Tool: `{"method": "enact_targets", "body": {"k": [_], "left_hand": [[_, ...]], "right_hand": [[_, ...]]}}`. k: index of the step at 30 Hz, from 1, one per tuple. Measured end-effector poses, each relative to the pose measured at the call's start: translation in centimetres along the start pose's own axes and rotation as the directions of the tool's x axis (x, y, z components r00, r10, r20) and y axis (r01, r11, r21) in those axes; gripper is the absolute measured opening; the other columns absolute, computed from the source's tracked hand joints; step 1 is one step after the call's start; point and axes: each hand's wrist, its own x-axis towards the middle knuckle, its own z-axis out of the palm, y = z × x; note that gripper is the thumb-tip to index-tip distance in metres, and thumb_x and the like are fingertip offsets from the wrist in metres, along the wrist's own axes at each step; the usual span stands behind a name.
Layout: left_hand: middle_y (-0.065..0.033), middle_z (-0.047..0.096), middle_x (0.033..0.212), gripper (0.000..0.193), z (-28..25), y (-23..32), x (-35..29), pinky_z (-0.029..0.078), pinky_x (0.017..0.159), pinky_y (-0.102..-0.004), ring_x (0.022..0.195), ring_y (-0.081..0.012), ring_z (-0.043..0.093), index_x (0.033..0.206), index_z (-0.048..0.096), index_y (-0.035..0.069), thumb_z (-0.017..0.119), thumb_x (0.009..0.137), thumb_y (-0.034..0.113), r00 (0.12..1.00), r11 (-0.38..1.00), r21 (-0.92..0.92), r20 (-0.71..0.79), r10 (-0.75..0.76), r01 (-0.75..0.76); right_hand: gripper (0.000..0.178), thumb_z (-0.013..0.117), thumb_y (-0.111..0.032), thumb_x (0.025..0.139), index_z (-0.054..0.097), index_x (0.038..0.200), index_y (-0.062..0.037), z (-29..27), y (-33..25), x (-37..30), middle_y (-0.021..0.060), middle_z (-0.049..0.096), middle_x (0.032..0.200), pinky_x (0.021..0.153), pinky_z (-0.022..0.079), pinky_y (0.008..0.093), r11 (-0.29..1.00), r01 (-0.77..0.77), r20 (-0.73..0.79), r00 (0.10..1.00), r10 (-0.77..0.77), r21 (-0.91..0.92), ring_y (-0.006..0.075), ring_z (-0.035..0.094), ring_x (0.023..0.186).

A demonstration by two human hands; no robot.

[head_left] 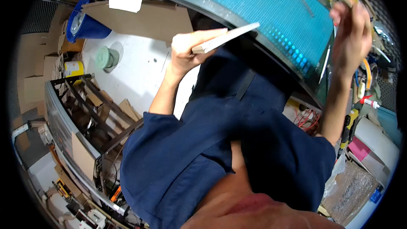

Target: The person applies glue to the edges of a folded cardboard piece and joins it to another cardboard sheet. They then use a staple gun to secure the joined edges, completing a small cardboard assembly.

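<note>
White floor (137, 61) shows at my feed's left. My left hand (185, 51) pinches a flat, pale, thin board (229, 37) by one end, probably keeping its length clear, near the teal, ribbed-topped desk (254, 0); my half-curled right hand (355, 36) is blurred, any hold unclear.

A green bucket (106, 58) sits on white floor (137, 61) near a blue bin (90, 29).

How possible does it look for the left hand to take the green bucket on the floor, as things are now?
Probably not: the left hand grips a pale flat piece, and the green bucket stands on the white floor, well apart from it.
</note>
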Motion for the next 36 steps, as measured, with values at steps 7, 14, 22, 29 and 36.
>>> {"method": "enact_targets", "body": {"k": [7, 14, 22, 29, 36], "left_hand": [[-0.0118, 0.073, 0.093, 0.027, -0.1, -0.3, -1.1, 0.056, 0.066, -0.0265, 0.076, -0.0218, 0.072, 0.102, 0.069, -0.002, 0.071, 0.075, 0.001, 1.0, 1.0, -0.004, -0.012, -0.014, 0.014], [-0.0104, 0.073, 0.097, 0.03, 0.3, 0.1, -0.5, 0.056, 0.068, -0.0254, 0.077, -0.02, 0.072, 0.105, 0.07, -0.001, 0.071, 0.076, 0.005, 0.999, 1.0, 0.016, -0.043, 0.01, -0.009], [-0.0116, 0.073, 0.096, 0.03, 0.1, 0.9, -0.9, 0.055, 0.065, -0.0246, 0.076, -0.0202, 0.072, 0.103, 0.071, -0.001, 0.072, 0.074, 0.005, 0.989, 0.989, 0.024, -0.004, -0.148, 0.148], [-0.0112, 0.071, 0.091, 0.028, 0.2, 1.1, -0.1, 0.054, 0.069, -0.0287, 0.076, -0.0185, 0.068, 0.096, 0.07, -0.002, 0.073, 0.069, -0.005, 0.999, 1.0, 0.007, -0.036, 0.003, -0.003], [-0.0121, 0.072, 0.098, 0.035, -0.2, 0.4, -0.9, 0.055, 0.069, -0.0254, 0.079, -0.0198, 0.072, 0.105, 0.07, -0.001, 0.073, 0.07, 0.001, 0.989, 0.98, 0.16, 0.072, -0.132, 0.119]], "right_hand": [[0.016, 0.05, -0.015, 0.098, 0.042, 0.093, -0.002, 5.7, -3.5, -15.2, 0.0169, 0.059, 0.073, 0.052, 0.053, 0.0299, 0.984, -0.164, -0.122, 0.978, 0.172, 0.07, 0.0213, 0.062, 0.06], [0.027, 0.05, -0.026, 0.099, 0.038, 0.1, -0.0015, 6.9, -3.3, -17.0, 0.0181, 0.06, 0.077, 0.059, 0.053, 0.0288, 0.997, -0.065, 0.105, 0.993, 0.061, 0.033, 0.0212, 0.063, 0.061], [0.026, 0.055, -0.023, 0.096, 0.038, 0.098, -0.0032, 7.5, -4.3, -16.7, 0.0168, 0.059, 0.079, 0.057, 0.054, 0.0299, 0.983, -0.084, 0.216, 0.975, 0.047, 0.166, 0.0201, 0.062, 0.061], [0.014, 0.051, 0.01, 0.086, 0.04, 0.093, 0.0043, 6.9, -2.3, -16.7, 0.0222, 0.062, 0.084, 0.062, 0.059, 0.0302, 0.991, -0.127, 0.077, 0.989, 0.123, 0.049, 0.0229, 0.067, 0.067], [0.023, 0.062, 0.009, 0.081, 0.044, 0.092, -0.0005, 7.0, -2.0, -17.1, 0.0156, 0.061, 0.083, 0.055, 0.055, 0.026, 0.999, -0.025, 0.092, 0.996, 0.021, 0.041, 0.0223, 0.068, 0.066]]}}
